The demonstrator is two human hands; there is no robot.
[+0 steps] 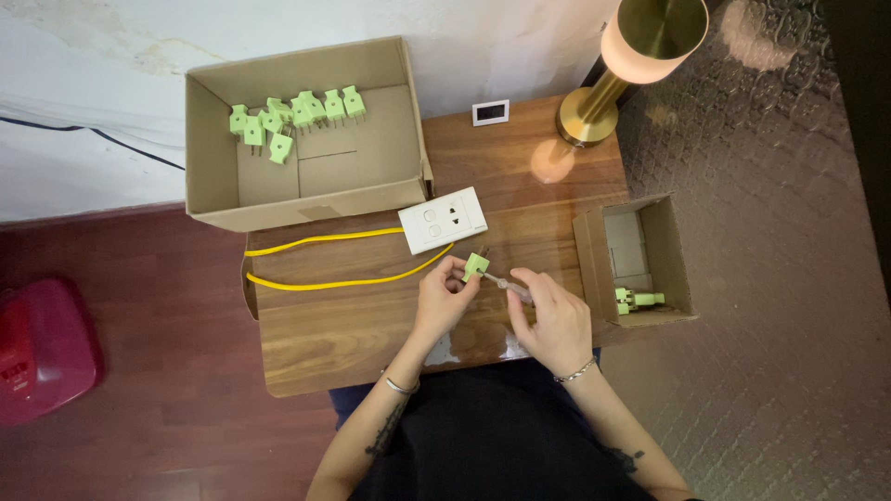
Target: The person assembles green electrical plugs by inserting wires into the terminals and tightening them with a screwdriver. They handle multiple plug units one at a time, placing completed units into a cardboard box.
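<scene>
Nearest the camera, two tattooed forearms with thin metal bangles reached over the near edge of the glossy, wood-grained worktop (353, 343). The left hand (441, 299) was curled, its fingertips pinching a small pale-green plastic plug (476, 267) held just above the wood. The right hand (555, 320) was closed loosely round the handle of a slim screwdriver (509, 288), whose tip pointed at the plug and seemed to touch it.

Just beyond the hands, a smooth yellow cable (325, 281) ran in two lines across the worktop to a white rectangular plastic wall socket (444, 220) lying flat. To the right, a small open cardboard box (640, 260) lay on its side at the worktop's edge, with pale-green plugs (637, 299) inside near its front lip.

Farther back on the left, a large shallow cardboard box (302, 139) overhung the worktop, holding a loose cluster of matching green plugs (292, 116) along its far wall. At the far right corner stood a polished brass lamp (617, 70) with a round base, a small white-framed rectangular device (490, 112) beside it. A red plastic object (42, 348) sat on the dark wooden floor to the left.
</scene>
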